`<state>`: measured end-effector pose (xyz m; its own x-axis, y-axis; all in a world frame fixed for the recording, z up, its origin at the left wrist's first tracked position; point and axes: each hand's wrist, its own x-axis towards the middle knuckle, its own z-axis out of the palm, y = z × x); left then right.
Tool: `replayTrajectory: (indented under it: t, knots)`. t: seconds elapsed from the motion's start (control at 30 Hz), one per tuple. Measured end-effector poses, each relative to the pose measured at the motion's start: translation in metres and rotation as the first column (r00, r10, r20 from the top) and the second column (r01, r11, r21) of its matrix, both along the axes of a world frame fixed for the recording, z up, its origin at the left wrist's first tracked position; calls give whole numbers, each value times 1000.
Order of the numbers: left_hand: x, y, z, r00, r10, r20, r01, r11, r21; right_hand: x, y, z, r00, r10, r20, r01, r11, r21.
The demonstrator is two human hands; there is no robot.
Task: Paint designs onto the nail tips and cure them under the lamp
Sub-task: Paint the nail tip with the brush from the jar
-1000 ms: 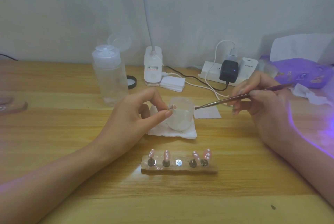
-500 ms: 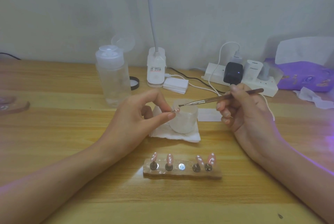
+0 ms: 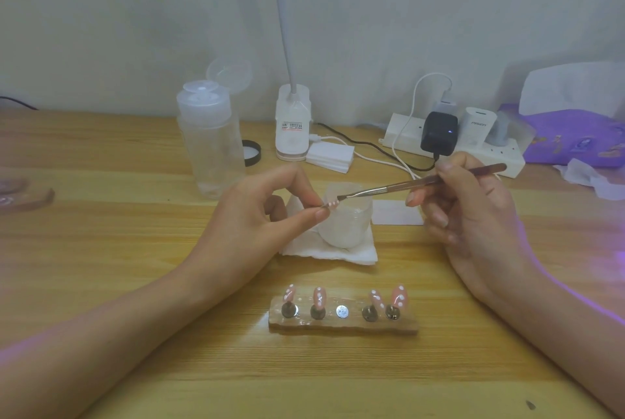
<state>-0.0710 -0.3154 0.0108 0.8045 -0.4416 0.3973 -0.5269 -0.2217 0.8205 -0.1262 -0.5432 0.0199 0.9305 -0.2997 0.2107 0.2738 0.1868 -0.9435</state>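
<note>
Four pink nail tips with white dots (image 3: 399, 297) are standing on a small wooden block holder (image 3: 343, 324) at six o'clock on the pale wooden table (image 3: 101, 249), with one bare metal peg in the middle of the row. Her left hand (image 3: 250, 222) is pinching a fifth pink dotted nail tip (image 3: 330, 205) between thumb and forefinger, just in front of a frosted white cup (image 3: 348, 226) sitting on a folded white tissue (image 3: 338, 251). Her right hand (image 3: 473, 215) is gripping a thin brown-handled brush (image 3: 419, 183), its bristles nearly touching that tip. At eleven o'clock, a clear plastic bottle (image 3: 211, 148) is standing with its cap flipped open.
</note>
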Motion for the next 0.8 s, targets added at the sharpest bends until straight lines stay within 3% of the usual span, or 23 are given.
replayTrajectory:
  t: [0.17, 0.33, 0.53, 0.67, 0.8]
  knots:
    - [-1, 0, 0, 1000, -1, -10, 1, 1000, -2, -1, 3, 0, 999, 35, 16, -33, 996, -81]
    - [-1, 0, 0, 1000, 8, -3, -8, 1000, -2, 0, 0, -1, 1000, -8, -3, 8, 1000, -22]
    - [-2, 0, 1, 1000, 1, -8, -1, 1000, -8, 0, 3, -1, 1000, 11, 7, -10, 995, -96]
    - [-2, 0, 1, 1000, 5, 7, -5, 1000, -3, 1, -1, -1, 1000, 8, 28, -7, 999, -33]
    - [-2, 0, 1, 1000, -2, 18, 2, 1000, 1, 0, 1, -1, 998, 51, 44, -46, 993, -105]
